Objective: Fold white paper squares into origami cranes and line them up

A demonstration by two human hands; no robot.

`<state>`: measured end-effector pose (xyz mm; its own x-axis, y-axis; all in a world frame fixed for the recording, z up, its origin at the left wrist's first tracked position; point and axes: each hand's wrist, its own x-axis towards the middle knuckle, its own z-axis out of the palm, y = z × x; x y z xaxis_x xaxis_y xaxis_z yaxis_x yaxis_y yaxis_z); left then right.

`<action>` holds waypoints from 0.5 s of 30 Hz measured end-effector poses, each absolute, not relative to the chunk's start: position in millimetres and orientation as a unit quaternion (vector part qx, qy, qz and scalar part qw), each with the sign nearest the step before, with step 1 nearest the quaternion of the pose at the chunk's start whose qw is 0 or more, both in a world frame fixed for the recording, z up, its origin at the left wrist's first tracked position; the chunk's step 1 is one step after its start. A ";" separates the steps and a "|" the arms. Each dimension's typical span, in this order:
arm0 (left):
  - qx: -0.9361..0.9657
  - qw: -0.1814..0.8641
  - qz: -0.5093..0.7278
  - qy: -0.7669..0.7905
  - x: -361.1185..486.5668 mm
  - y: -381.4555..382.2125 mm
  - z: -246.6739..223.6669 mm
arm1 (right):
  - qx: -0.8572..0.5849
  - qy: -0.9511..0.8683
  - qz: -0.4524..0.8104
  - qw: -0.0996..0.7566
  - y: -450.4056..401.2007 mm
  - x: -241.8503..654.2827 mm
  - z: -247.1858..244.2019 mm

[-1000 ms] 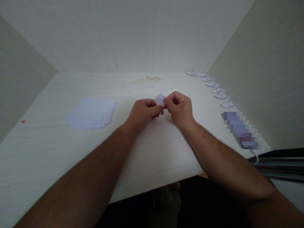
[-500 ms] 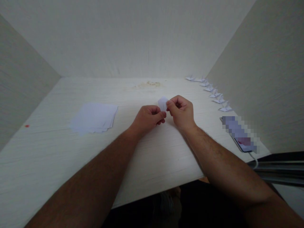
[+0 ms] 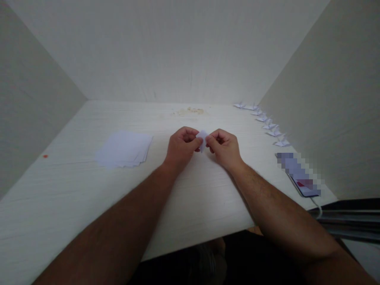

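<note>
A small folded piece of white paper (image 3: 202, 135) is held up just above the table, between my two hands. My left hand (image 3: 184, 144) pinches its left side between thumb and fingers. On the other side, my right hand (image 3: 223, 145) grips the right edge the same way. The paper looks diamond-shaped, with a point facing down; its finer creases are too small to make out. To the left of my hands lies a loose stack of white paper sheets (image 3: 126, 148).
Several folded paper cranes (image 3: 270, 126) stand in a row along the right wall. Nearer me lies a phone (image 3: 298, 174) with a cable (image 3: 318, 209). Brownish marks (image 3: 191, 111) spot the table's back, and a small red-orange spot (image 3: 45, 156) is at far left.
My hands have come closer together around the folded paper, which now shows a diamond shape instead of a rounded upper outline. The whole view has shifted slightly.
</note>
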<state>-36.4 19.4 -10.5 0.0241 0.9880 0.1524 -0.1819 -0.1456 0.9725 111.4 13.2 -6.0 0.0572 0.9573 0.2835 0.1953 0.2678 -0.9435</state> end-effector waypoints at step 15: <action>0.522 0.519 0.550 0.394 -36.2 19.1 -7.9 | -0.454 -0.580 0.404 0.542 17.1 109.8 -7.5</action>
<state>-36.2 19.1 -7.9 0.0837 0.9826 0.1656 -0.1602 -0.1508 0.9755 109.8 17.1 -7.5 -0.0003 0.9652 0.2616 0.0897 0.2605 -0.9613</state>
